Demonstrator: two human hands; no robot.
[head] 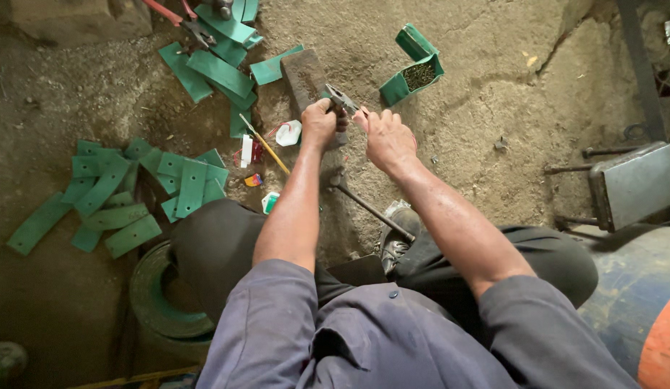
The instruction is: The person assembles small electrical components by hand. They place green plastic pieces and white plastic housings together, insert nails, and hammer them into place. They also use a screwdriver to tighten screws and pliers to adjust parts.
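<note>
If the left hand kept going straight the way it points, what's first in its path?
Probably the grey block just beyond the left hand, which grips the pliers pointing up the picture. Depth is unclear; it might pass above the block.

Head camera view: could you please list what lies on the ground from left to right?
Pile of green strips → white cap → left hand → pliers → right hand → open green box → grey metal box.
</note>
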